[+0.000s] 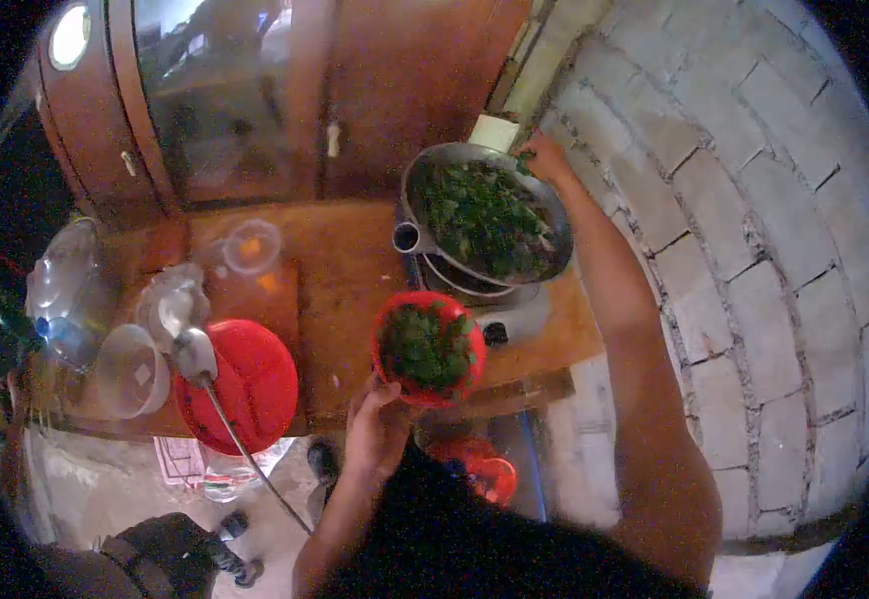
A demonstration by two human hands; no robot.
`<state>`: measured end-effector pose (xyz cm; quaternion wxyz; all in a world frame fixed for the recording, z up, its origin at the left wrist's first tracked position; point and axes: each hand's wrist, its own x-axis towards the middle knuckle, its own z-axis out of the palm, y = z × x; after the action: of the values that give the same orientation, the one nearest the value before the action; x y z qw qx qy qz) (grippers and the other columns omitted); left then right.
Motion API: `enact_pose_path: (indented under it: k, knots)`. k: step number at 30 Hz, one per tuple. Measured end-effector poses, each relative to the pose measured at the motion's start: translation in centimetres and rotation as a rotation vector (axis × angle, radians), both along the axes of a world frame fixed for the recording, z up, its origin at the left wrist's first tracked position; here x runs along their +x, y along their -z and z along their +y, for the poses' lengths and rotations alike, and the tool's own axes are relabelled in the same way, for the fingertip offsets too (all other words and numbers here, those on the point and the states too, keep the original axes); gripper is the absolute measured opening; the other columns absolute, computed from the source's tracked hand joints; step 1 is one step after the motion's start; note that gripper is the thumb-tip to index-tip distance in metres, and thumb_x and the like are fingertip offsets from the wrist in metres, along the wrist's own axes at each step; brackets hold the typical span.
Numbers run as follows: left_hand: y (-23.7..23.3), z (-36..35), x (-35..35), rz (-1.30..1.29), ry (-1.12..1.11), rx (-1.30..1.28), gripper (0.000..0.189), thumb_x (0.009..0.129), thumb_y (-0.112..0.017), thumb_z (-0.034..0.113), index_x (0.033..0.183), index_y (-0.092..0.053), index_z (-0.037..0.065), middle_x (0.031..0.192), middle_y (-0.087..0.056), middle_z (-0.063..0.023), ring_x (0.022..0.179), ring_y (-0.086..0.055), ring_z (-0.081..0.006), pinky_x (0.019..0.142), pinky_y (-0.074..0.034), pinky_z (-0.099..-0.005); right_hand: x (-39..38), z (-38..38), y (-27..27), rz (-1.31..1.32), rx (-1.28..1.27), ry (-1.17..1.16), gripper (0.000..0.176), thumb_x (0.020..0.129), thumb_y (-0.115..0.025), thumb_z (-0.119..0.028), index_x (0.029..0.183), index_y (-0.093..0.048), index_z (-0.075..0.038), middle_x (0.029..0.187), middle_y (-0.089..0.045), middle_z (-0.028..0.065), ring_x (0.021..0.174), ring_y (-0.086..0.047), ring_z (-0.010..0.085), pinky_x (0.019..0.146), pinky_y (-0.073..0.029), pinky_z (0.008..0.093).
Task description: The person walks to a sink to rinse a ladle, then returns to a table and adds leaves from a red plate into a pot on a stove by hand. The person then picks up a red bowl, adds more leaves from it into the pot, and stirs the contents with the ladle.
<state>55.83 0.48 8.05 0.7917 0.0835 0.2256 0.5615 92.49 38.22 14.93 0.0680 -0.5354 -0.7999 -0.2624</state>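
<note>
Left hand (375,427) clamped on rim of red bowl (477,351) holding leafy greens (425,344), just before wok (555,258), itself leaf-filled. Right hand (547,160) at wok's far rim; finger closure unclear. Apparent step: loading greens; next move calls for level bowl.

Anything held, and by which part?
The left hand holds the red bowl by its near-left side. The right hand is at the far-right rim of the pan; whether it grips the rim or greens cannot be told.
</note>
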Motion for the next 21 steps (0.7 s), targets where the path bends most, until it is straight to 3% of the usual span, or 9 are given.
enact_pose_path:
  k: [1,3,4,6,8,11,14,17,21]
  knots:
    - [0.6,-0.1,0.0,-0.002,0.02,-0.009,0.057,0.077,-0.062,0.022,0.126,-0.043,0.001,0.126,-0.051,-0.0139,0.115,-0.049,-0.0308,0.099,-0.039,-0.0474,-0.1,-0.3,0.1,0.01,-0.008,-0.004,0.028,0.068,-0.07,-0.017,0.095,-0.067,-0.011,0.093,-0.066,0.0184,0.092,-0.061,0.0345,0.081,-0.049,0.0397]
    - [0.9,-0.3,0.3,0.006,0.055,-0.02,0.057,0.077,-0.062,0.022,0.127,-0.043,0.001,0.126,-0.051,-0.0138,0.116,-0.049,-0.0308,0.099,-0.039,-0.0477,0.6,-1.5,-1.0,0.53,-0.06,0.06,0.029,0.068,-0.071,-0.018,0.096,-0.068,-0.012,0.103,-0.063,0.0181,0.097,-0.059,0.0333,0.085,-0.047,0.0386]
    - [0.9,0.0,0.4,-0.002,0.045,-0.005,0.058,0.076,-0.062,0.022,0.127,-0.043,0.002,0.126,-0.051,-0.0136,0.116,-0.049,-0.0309,0.099,-0.039,-0.0477,0.2,-2.0,-2.4,0.531,-0.056,0.07,0.029,0.068,-0.071,-0.018,0.096,-0.068,-0.012,0.103,-0.063,0.0181,0.097,-0.059,0.0333,0.085,-0.047,0.0386]
    - [0.6,0.1,0.9,-0.007,0.046,0.014,0.058,0.076,-0.063,0.022,0.127,-0.043,0.002,0.126,-0.051,-0.0134,0.116,-0.049,-0.0309,0.099,-0.039,-0.0476,-0.3,-3.3,-4.7,0.69,-0.153,0.39,0.031,0.069,-0.071,-0.019,0.1,-0.068,-0.015,0.12,-0.055,0.0164,0.106,-0.054,0.0325,0.09,-0.045,0.0374]
    - [0.3,0.1,1.2,-0.042,0.045,0.007,0.06,0.075,-0.064,0.021,0.128,-0.042,0.002,0.128,-0.049,-0.0128,0.117,-0.048,-0.0311,0.099,-0.039,-0.0472,2.7,-1.2,-1.3,0.461,-0.243,0.337,0.032,0.07,-0.071,-0.019,0.102,-0.068,-0.015,0.119,-0.056,0.0164,0.105,-0.055,0.0319,0.089,-0.045,0.038]
    - [-0.3,0.1,1.4,-0.032,0.06,-0.003,0.063,0.074,-0.065,0.021,0.128,-0.041,0.002,0.129,-0.048,-0.0122,0.118,-0.046,-0.0308,0.101,-0.037,-0.0475,8.6,2.0,7.6,0.032,0.359,-0.042,0.032,0.071,-0.071,-0.019,0.102,-0.067,-0.012,0.098,-0.064,0.0182,0.093,-0.061,0.0306,0.083,-0.047,0.0407]
    - [0.4,-0.1,1.2,0.005,0.081,-0.035,0.061,0.074,-0.065,0.021,0.128,-0.041,0.002,0.13,-0.047,-0.012,0.12,-0.045,-0.0297,0.101,-0.037,-0.0473,4.8,-1.8,4.2,0.508,0.086,-0.153,0.029,0.073,-0.068,-0.02,0.1,-0.067,-0.009,0.086,-0.065,0.0191,0.085,-0.064,0.0303,0.079,-0.048,0.0404]
    - [0.2,0.0,1.2,-0.003,0.121,0.044,0.061,0.081,-0.056,0.02,0.135,-0.033,0.005,0.134,-0.043,-0.0106,0.123,-0.043,-0.0269,0.101,-0.036,-0.0454,2.7,-3.9,-0.5,0.619,0.089,0.267,0.032,0.072,-0.069,-0.018,0.102,-0.065,-0.006,0.091,-0.065,0.0191,0.086,-0.064,0.0312,0.077,-0.049,0.0383]
    - [0.6,-0.1,0.9,0.0,0.118,0.04,0.061,0.081,-0.056,0.02,0.135,-0.034,0.005,0.134,-0.043,-0.0103,0.123,-0.043,-0.026,0.101,-0.036,-0.0445,-2.3,-12.3,-6.1,0.714,0.272,0.207,0.032,0.07,-0.072,-0.016,0.099,-0.066,-0.004,0.09,-0.066,0.0185,0.082,-0.064,0.0317,0.07,-0.05,0.0381]
